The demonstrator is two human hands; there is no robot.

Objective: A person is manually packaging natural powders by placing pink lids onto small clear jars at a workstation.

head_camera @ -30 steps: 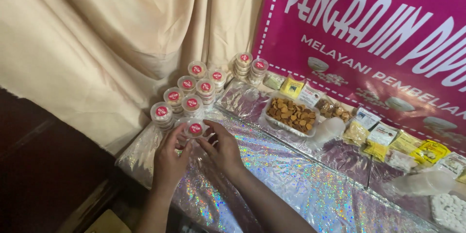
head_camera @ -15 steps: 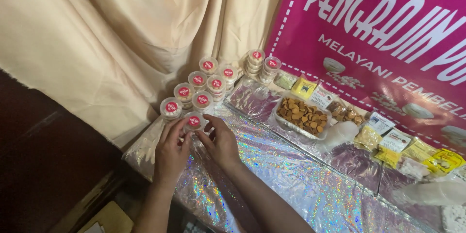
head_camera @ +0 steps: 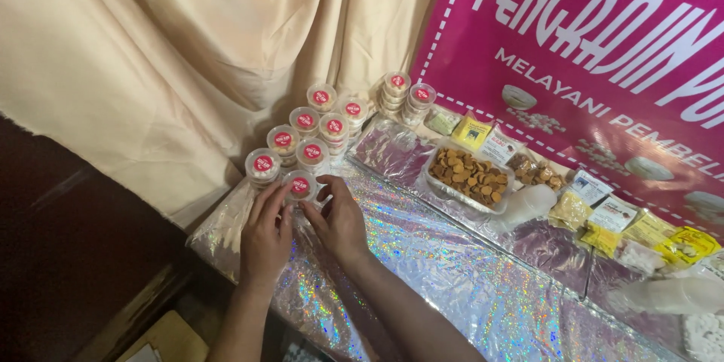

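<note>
I cup the front jar (head_camera: 300,185) between both hands, left hand (head_camera: 265,237) and right hand (head_camera: 341,220), fingertips lightly closed on its sides, lining it up before the jar rows (head_camera: 317,132)

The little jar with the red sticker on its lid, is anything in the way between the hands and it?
Nothing is. The left hand and the right hand already cup the little jar from both sides, fingers against it. The other red-lidded jars stand just behind it, with the beige curtain beyond them.
</note>
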